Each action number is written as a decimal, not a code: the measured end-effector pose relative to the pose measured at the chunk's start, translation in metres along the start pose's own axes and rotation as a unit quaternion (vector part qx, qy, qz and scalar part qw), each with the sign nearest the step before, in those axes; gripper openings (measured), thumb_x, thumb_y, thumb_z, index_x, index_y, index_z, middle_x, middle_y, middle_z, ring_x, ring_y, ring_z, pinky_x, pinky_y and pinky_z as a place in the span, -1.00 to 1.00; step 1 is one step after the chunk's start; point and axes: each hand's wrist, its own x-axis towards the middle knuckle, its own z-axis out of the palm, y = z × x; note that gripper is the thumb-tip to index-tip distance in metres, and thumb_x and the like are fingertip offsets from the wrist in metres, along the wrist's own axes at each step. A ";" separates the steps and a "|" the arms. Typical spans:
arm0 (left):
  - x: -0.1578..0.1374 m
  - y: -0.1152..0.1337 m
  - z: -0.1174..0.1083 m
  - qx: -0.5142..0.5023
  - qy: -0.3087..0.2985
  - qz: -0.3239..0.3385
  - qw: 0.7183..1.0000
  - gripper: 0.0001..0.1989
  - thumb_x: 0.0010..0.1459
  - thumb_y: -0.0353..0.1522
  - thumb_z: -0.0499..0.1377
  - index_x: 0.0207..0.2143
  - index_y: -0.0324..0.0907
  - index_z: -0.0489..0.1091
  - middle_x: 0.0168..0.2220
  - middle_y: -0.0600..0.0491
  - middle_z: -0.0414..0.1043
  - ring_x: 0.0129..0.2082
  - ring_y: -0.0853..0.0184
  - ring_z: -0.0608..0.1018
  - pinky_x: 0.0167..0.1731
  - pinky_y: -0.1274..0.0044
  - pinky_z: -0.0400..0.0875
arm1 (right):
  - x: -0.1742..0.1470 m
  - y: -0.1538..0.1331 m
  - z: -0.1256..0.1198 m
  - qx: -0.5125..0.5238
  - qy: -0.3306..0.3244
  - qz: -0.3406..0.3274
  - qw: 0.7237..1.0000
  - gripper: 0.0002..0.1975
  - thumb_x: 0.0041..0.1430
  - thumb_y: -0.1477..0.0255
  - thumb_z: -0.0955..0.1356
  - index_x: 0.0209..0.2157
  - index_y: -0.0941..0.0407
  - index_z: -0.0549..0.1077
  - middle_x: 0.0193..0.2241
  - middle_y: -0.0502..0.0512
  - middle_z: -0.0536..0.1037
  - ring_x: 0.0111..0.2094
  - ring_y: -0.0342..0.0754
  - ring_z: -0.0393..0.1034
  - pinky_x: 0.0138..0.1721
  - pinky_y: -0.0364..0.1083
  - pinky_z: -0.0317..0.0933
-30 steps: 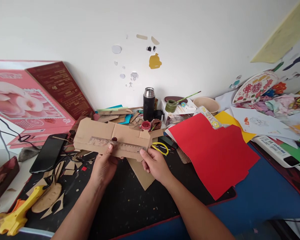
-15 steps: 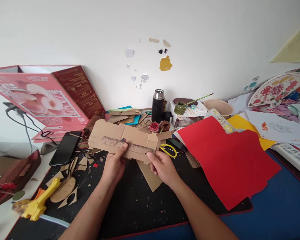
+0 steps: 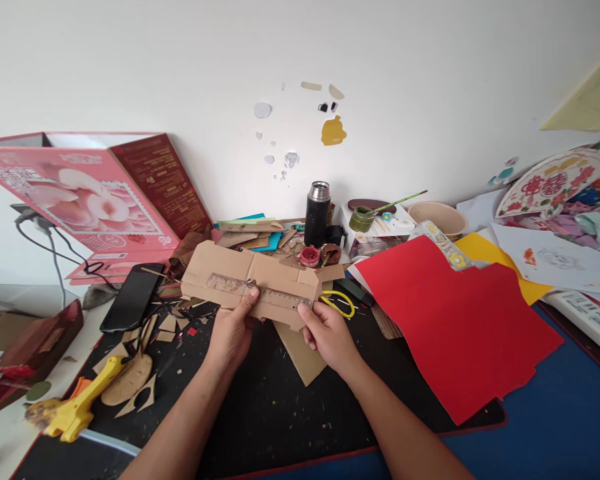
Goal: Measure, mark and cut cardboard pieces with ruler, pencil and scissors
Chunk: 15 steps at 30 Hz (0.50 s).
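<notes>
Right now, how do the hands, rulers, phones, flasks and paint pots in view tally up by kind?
Hands: 2, left hand and right hand
Ruler: 1, on the held cardboard
Phone: 1
Flask: 1
Paint pots: 3, green pot, red pot, brown pot
Total: 8

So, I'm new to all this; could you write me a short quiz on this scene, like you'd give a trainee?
1. What lies flat on the cardboard that the left hand and right hand hold?
2. True or false: the black flask stands upright.
3. What colour is the large sheet to the right of the right hand?
a) green
b) red
c) white

Key:
1. A ruler.
2. True.
3. b
</notes>
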 end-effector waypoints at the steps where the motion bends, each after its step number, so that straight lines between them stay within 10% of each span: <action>1: 0.000 0.000 0.000 0.000 0.001 0.000 1.000 -0.49 -0.21 -0.29 0.65 -0.19 -0.22 0.62 -0.31 0.06 0.62 -0.43 0.35 0.58 -0.61 0.62 0.41 | 0.000 0.000 0.000 0.001 -0.001 0.000 1.000 -0.43 0.20 -0.18 0.42 -0.44 0.06 0.37 -0.69 -0.14 0.28 -0.67 -0.17 0.16 -0.64 -0.17 -0.01; 15: -0.008 0.002 0.002 0.025 -0.072 0.003 0.997 -0.50 -0.14 -0.17 0.63 -0.19 -0.24 0.65 -0.30 0.01 0.60 -0.44 0.33 0.56 -0.63 0.59 0.46 | 0.005 0.002 0.001 0.011 0.029 -0.024 0.999 -0.36 0.13 -0.25 0.42 -0.32 0.10 0.46 -0.62 -0.14 0.33 -0.72 -0.23 0.08 -0.70 -0.18 -0.10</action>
